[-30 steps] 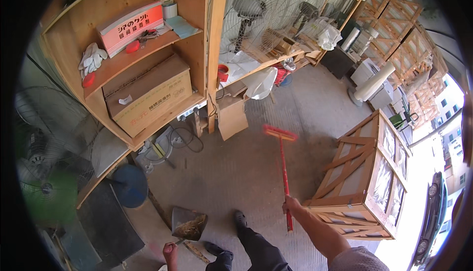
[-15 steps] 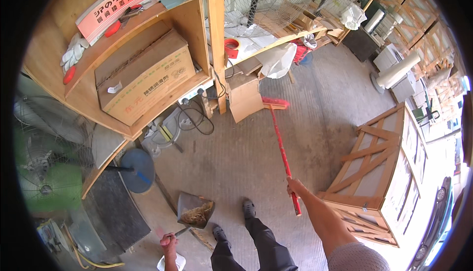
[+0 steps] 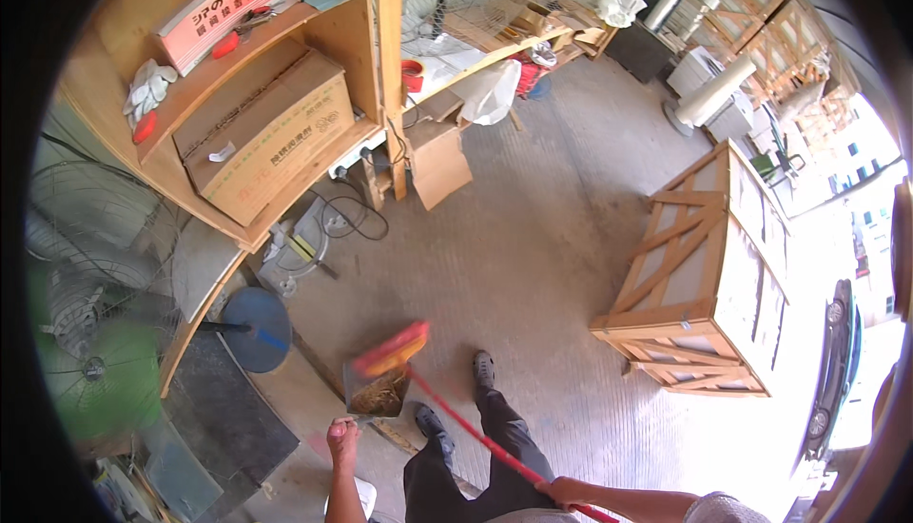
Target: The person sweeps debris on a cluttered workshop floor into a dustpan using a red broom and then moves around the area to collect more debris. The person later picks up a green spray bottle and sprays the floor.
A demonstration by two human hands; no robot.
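Observation:
My right hand is closed round the handle of a push broom with a red pole. The broom's red and orange head, smeared by motion, is at the far edge of a dustpan left of my feet. Brown debris lies in the pan. My left hand is a fist around the dustpan's handle, which is mostly hidden. Just behind that forearm shows part of a white container.
A wooden shelf unit with a cardboard box stands at the left, above a blue round base and a black cable. A green fan is far left. At the right stands a wooden crate. A cardboard flap hangs ahead.
The broom has swung from the cardboard flap ahead back to the dustpan, my right hand drawing down close to my body. My left hand has risen slightly, still on the dustpan.

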